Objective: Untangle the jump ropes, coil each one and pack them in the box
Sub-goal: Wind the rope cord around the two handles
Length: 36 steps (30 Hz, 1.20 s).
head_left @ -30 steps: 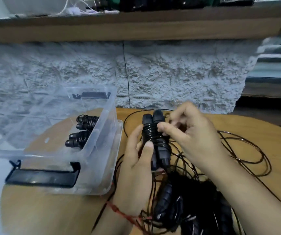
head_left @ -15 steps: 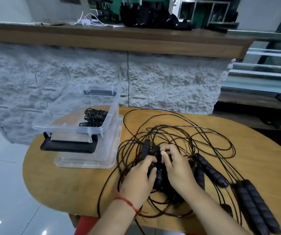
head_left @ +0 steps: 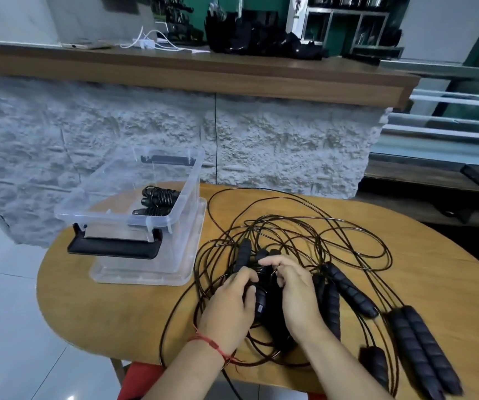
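Right of the clear plastic box (head_left: pixel 186 215), which holds two coiled jump ropes (head_left: pixel 157 201), the left hand (head_left: pixel 232 308) and right hand (head_left: pixel 297 295) both grip a wrapped handle bundle (head_left: pixel 261 293) atop the tangled black ropes (head_left: pixel 304 241) on the wooden table (head_left: pixel 111 310).

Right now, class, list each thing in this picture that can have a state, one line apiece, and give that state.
Clear plastic storage box: open, holding coiled ropes.
Clear lid: off, lying under the box.
Coiled black jump ropes: wound up, packed.
Loose black jump ropes: tangled on the wooden table.
Wound handle pair: gripped by both hands.
Left hand: closed on it.
Right hand: closed on it.
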Tool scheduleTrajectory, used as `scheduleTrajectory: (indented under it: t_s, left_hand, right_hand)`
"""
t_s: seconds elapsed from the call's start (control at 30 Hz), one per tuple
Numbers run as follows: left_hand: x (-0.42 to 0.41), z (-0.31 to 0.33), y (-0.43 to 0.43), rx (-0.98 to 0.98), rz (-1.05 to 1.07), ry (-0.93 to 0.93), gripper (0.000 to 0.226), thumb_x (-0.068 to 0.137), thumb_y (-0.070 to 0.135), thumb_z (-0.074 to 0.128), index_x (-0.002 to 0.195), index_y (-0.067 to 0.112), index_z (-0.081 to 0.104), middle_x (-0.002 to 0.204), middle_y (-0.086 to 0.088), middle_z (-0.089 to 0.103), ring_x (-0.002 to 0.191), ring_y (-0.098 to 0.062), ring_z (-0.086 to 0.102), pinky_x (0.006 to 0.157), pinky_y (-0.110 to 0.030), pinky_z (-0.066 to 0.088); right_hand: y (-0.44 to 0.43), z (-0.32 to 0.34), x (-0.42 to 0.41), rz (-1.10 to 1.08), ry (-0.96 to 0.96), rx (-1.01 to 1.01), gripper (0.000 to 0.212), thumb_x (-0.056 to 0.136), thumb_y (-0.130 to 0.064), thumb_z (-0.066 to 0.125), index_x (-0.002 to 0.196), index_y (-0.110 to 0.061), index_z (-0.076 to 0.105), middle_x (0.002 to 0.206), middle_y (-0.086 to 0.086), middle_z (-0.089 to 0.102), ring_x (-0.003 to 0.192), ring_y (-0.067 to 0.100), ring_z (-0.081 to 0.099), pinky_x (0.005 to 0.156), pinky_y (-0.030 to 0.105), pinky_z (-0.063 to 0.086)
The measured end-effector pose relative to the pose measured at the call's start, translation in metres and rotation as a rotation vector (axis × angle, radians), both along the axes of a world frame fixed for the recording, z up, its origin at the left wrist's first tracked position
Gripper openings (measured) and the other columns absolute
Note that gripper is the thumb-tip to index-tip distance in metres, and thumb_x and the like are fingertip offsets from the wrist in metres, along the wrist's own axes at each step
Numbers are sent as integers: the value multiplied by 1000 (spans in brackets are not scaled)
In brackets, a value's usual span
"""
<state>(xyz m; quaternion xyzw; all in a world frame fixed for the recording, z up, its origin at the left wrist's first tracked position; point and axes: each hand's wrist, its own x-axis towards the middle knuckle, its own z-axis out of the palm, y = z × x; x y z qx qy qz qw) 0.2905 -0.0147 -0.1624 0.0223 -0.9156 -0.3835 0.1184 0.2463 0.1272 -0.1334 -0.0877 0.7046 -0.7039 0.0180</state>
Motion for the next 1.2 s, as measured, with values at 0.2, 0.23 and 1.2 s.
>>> scheduleTrajectory:
  t_s: [0.2, 0.23, 1.2]
  left_hand:
    - [-4, 2, 1, -88, -14, 152, 19, 98, 17, 51, 105, 31, 61, 115, 23, 50, 111, -5, 44, 94, -21, 43]
    - [-5, 6, 3, -27, -38, 142, 17, 100, 20, 48, 101, 30, 61, 109, 23, 52, 109, -5, 46, 92, -22, 43]
    - [-12, 20, -16, 170, -14, -28, 19, 107, 29, 54, 105, 37, 71, 99, 16, 68, 91, 1, 64, 77, -21, 55]
  right_hand:
    - [-2, -11, -9, -16, 10, -26, 31, 106, -8, 55, 119, -32, 69, 95, -2, 67, 92, 16, 63, 94, 42, 51]
    - [-2, -11, -9, -21, 22, -44, 27, 104, -6, 57, 117, -28, 65, 88, -1, 63, 86, 15, 59, 91, 40, 50]
    - [11, -12, -18, -110, 401, 511, 20, 92, -22, 82, 111, -27, 83, 103, -21, 75, 102, -5, 68, 92, 18, 55]
